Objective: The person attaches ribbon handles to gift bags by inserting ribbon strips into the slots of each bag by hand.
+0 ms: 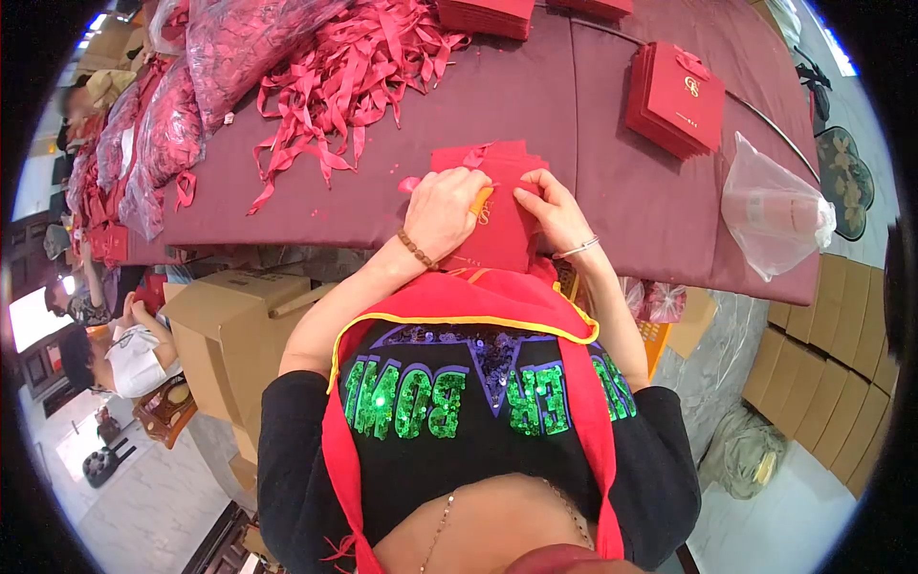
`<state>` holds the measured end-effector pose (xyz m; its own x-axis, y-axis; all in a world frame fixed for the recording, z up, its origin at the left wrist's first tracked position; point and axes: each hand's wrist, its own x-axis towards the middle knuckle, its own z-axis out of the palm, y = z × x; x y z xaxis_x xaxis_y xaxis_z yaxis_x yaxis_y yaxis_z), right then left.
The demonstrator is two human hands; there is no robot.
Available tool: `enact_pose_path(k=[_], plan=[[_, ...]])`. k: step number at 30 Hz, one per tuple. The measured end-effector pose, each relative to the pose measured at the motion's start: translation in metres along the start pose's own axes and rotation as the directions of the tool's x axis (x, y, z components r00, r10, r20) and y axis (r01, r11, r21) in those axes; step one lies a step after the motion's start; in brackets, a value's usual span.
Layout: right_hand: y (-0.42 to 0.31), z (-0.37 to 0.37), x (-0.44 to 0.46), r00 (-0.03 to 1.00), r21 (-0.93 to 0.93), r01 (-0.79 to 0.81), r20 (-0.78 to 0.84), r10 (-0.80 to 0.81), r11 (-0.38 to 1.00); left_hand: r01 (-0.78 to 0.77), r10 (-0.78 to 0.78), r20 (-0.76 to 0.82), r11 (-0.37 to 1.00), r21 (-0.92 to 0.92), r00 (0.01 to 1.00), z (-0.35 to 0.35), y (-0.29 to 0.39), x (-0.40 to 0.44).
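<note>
Head view: a few flat red bags (505, 239) lie in a messy stack at the near edge of the surface (296, 203), just in front of the person. The top one has gold letters on it, and a pink ribbon (476, 156) sits near its far end.

The left hand (442, 212) rests over the 9 o'clock side of the bags. Its fingers are curled, and one wears a yellow cover (481, 201). I cannot tell if they hold anything tight.

The right hand (562, 212) is on the 3 o'clock side. Its thumb and first finger are close together and touch the bags, but I cannot tell if they pinch them.

Right by the bags at 6 o'clock is the person's red apron (469, 304) with yellow trim.

Farther out, a big heap of loose ribbons (354, 78) lies between 10 and 11 o'clock. Shiny plastic sacks (239, 62) are past it at 10 o'clock. At 2 o'clock sits a neat stack of red bags (681, 100). A see-through bag (773, 215) is at 3 o'clock.

Off the surface, brown boxes (827, 349) stand at 4 o'clock. A big cardboard box (220, 330) is at 8 o'clock, with a person in white (139, 364) beyond it.
</note>
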<state>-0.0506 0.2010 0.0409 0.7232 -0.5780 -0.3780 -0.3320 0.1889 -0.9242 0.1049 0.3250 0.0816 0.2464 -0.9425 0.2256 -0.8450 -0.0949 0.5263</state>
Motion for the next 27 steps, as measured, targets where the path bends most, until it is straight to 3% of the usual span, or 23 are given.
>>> enact_pose_path(k=[4, 8, 12, 16, 19, 27], plan=[[-0.003, 0.001, 0.000, 1.000, -0.051, 0.026, 0.005, -0.026, 0.998, -0.103, 0.107, -0.032, 0.988, 0.118, 0.994, 0.006, 0.004, 0.003], [-0.004, 0.003, -0.002, 0.997, 0.038, 0.073, 0.019, -0.074, 0.997, -0.186, 0.204, -0.033, 0.938, 0.293, 0.978, 0.008, 0.007, 0.005], [-0.007, 0.003, -0.005, 0.998, 0.135, 0.047, 0.025, -0.050, 0.990, -0.221, 0.241, -0.027, 0.923, 0.315, 0.970, 0.012, 0.006, 0.005], [-0.008, -0.001, -0.006, 0.996, 0.113, 0.066, 0.051, -0.073, 0.991, -0.236, 0.242, 0.017, 0.927, 0.292, 0.970, 0.013, 0.010, 0.007], [-0.016, 0.000, -0.010, 0.995, 0.114, -0.031, 0.099, 0.020, 0.993, -0.221, 0.222, 0.028, 0.938, 0.267, 0.975, 0.015, 0.014, 0.008], [-0.004, 0.004, -0.005, 0.981, -0.189, 0.178, -0.042, -0.189, 0.966, -0.152, 0.150, 0.026, 0.969, 0.197, 0.988, 0.012, 0.016, 0.012]])
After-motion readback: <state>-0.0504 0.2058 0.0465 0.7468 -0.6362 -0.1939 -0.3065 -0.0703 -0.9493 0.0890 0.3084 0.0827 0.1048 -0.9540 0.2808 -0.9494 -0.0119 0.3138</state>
